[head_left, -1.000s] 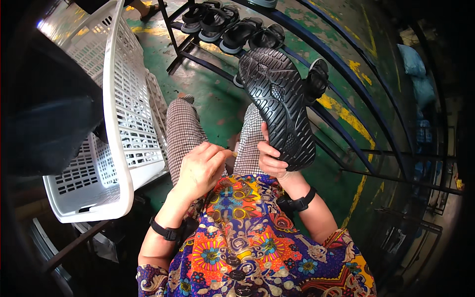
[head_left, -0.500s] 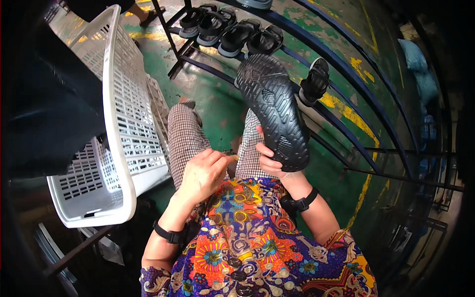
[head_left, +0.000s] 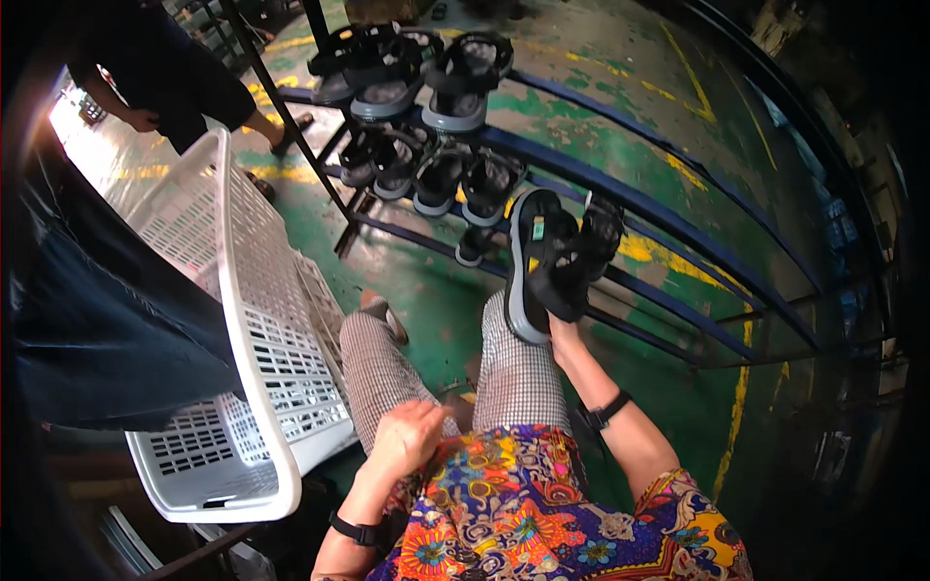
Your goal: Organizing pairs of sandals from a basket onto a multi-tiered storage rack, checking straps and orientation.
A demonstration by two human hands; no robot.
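One black sandal (head_left: 542,276) with a grey sole is in the grip of the right hand (head_left: 566,341), as I watch from far away through the head camera. This hand holds it from the near end, and most of the fingers are hidden behind the sandal. The sandal is raised in front of the right knee, tilted, with its grey sole edge toward the left; small green and yellow marks show on its upper part.

Just beyond it I see another dark sandal (head_left: 603,228), partly overlapped in my view, so I cannot tell if the two are touching.

The left hand (head_left: 409,438) is low, near the left thigh, with its fingers bent inward. I cannot tell whether it is closed around something.

Ahead of the knees is a dark blue metal rack (head_left: 659,213), which carries several more sandals in two rows. At the left I find a white plastic basket (head_left: 283,474) with slotted walls, and a dark cloth (head_left: 116,310) is partly in front of it. Behind the basket, another person (head_left: 184,77) in dark clothes is visible. The floor (head_left: 421,300) is green, with worn yellow lines.
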